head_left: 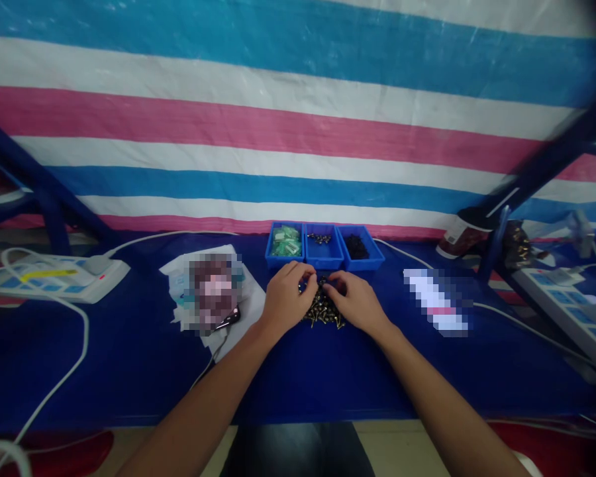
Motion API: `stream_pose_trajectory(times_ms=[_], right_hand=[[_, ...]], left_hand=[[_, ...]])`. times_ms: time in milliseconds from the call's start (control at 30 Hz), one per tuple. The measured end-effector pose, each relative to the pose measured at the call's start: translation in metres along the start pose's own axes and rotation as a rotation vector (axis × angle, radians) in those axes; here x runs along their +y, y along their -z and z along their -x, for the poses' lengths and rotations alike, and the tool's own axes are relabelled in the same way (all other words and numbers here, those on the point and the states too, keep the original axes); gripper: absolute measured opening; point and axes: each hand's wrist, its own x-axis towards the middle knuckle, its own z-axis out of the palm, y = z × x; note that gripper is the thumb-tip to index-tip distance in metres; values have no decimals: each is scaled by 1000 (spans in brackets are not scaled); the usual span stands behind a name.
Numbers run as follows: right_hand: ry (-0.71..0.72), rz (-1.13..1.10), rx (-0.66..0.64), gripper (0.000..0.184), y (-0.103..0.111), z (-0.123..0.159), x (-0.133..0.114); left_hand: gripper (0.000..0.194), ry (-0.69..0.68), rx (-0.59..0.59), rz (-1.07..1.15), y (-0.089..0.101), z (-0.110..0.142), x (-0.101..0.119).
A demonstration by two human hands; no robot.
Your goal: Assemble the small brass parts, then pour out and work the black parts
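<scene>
A pile of small brass-coloured metal pieces (322,313), looking like screws or small connectors, lies on the blue table. My left hand (289,291) reaches over the pile's left side, thumb and fingertips curled in together. From the right, my right hand (355,298) bends its fingers over the far part of the same pile. Both hands appear closed in a pinch, and whatever sits between the fingertips is too small and covered to name. Just beyond the hands stand three blue trays: one with green-and-white packets (286,242), one with a few brass pieces (320,238), one with black pieces (356,246).
White papers and a pixelated phone (216,291) lie on the left, another pixelated device (437,301) on the right. Power strips (62,278) with white cables flank the table (322,384). A lidded cup (461,233) stands back right, by a blue metal frame. Striped sheeting hangs behind.
</scene>
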Motion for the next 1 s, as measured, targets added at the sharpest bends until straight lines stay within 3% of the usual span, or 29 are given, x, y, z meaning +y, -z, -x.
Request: stream_pose_trajectory(times_ms=[167,400,633,800,1000], right_hand=[[87,154,-138,16,-3,3,-4],[85,141,-176,22,3,4,-11],[169,172,-257,10,4,5,-10],[197,71,-217,16,5,4,-6],[92,-179,-60,17,7,2,-7]], left_hand=[[11,2,-43,7,-1,1,0],[13,14,-53,23,-1,0,2],[12,20,-58,28,-2,1,1],[12,20,-73,28,-1,1,1],[15,19,-100,30,1,0,2]])
